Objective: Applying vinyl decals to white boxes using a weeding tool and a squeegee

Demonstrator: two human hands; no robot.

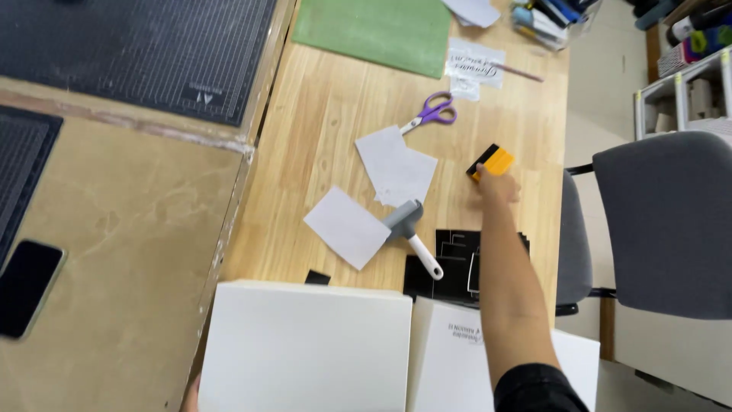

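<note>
Right hand (pixel 499 185) extended across the wooden table (pixel 328 130), fingers curled down onto the near edge of an orange squeegee with a black edge (pixel 492 161); whether pinched or merely resting on it, cannot tell. Squeegee lying flat just beyond the fingertips, well toward the far right part of the table.

Left hand (pixel 191 398) barely visible at the bottom edge, touching the near left corner of a white board (pixel 305 347); finger posture cannot be told.

Left of the right-hand fingers: two white paper sheets (pixel 396 168), overlapping. Nearer and left: a grey roller with a white handle (pixel 412 233), its head resting on the edge of another white paper sheet (pixel 347 226). Beyond and left of the fingers: purple-handled scissors (pixel 431 114), closed. Under the forearm: black card pieces (pixel 450 259), stacked. Beside the white board, a second white board (pixel 450 358), touching it edge to edge.

Far left: black cutting mat (pixel 145 46), dark phone (pixel 27 286) face up. Far edge: green mat (pixel 374 30). Right of the arm: grey chair (pixel 663 221).
</note>
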